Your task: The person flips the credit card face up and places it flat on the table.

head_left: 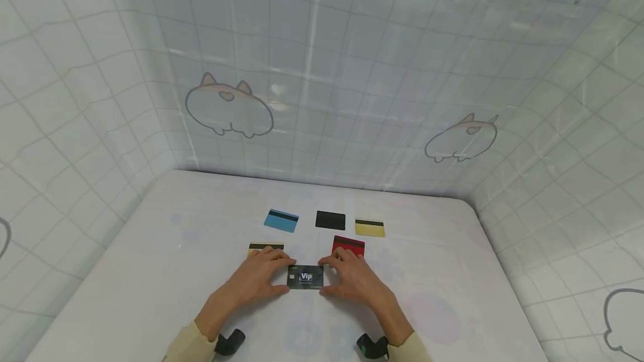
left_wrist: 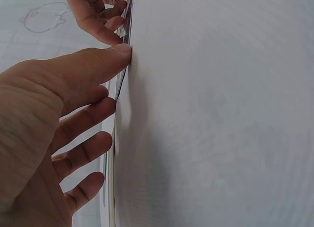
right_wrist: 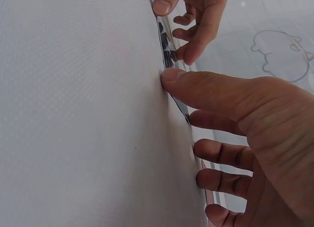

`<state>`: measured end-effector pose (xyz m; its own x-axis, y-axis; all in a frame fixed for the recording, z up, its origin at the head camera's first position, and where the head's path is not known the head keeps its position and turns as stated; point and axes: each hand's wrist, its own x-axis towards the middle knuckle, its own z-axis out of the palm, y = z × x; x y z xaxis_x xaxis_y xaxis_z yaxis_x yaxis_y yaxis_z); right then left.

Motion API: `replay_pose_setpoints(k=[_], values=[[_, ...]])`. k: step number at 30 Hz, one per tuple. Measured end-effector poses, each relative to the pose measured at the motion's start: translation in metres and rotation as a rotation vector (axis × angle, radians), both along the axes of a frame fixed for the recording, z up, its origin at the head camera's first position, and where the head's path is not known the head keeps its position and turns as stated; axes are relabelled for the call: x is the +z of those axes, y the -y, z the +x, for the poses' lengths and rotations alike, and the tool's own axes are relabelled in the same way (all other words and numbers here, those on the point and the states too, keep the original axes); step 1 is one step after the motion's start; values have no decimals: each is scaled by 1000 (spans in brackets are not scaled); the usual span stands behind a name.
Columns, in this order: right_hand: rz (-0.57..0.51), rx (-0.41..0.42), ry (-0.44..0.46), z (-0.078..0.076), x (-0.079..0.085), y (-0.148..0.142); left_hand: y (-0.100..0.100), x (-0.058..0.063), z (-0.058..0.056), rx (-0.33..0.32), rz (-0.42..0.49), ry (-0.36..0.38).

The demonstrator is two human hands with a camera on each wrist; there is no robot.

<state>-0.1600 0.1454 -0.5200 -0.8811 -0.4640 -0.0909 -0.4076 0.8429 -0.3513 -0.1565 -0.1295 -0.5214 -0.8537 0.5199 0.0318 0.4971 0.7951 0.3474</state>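
Observation:
A black card with "Vip" printed on it (head_left: 305,284) lies face up on the table in the head view, its long sides running left to right. My left hand (head_left: 257,274) holds it at the left end, thumb at the near corner and index finger at the far corner. At the right end my right hand (head_left: 355,279) pinches it the same way. Both wrist views show thumb and index finger at the card's edge, low over the tabletop. Beyond the left hand is a pale yellow card (head_left: 266,246), partly covered. The right hand's fingers overlap a red card (head_left: 349,243).
Farther back lie a blue card (head_left: 280,222), a plain black card (head_left: 330,221) and a yellow card (head_left: 370,230), each with a dark stripe on the blue and yellow ones. The white table (head_left: 151,272) is enclosed by grid-patterned curtains (head_left: 322,99) at the back and sides.

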Motion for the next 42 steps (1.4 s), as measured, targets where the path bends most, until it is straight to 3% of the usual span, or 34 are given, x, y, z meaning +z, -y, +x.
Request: replay_pose_setpoints(k=[23,34,42], values=[[8,9,10,-1,3,-2,-1,3,1,-11,15,-11],[-64,-18,-70,-6,9,-13,-11,14,-11,-14,26,-99],[-106,-101,-80,-11,18,-30,-27,25,-22,-16,6,-99]])
